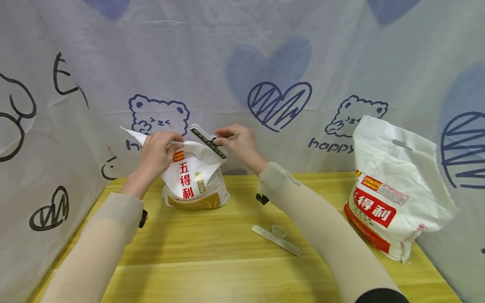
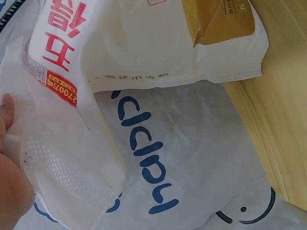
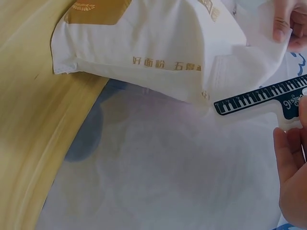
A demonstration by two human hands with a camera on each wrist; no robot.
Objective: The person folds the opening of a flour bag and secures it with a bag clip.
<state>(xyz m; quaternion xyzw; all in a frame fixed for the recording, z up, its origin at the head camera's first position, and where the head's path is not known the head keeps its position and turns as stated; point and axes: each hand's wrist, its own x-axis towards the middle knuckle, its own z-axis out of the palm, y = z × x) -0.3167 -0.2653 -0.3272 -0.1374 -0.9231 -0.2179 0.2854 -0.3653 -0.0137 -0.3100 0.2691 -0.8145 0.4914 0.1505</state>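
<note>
A creased white bag [image 1: 206, 176] is stood on the wood-grained table [image 1: 204, 240], its top gripped by the left hand [image 1: 161, 147]. Near it, a straight, piano-patterned clip [image 1: 204, 140] is pinched by the right hand [image 1: 240, 144], cut off in the right wrist view; whether bag and clip are touching cannot be told.

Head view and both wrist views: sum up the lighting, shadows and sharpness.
Head view: bright, with soft shadows on the wood-grain table. Left wrist view: dimmer, but the red lettering on the gold-and-white flour bag is legible. Right wrist view: also dim, the piano-key clip fairly crisp.
</note>
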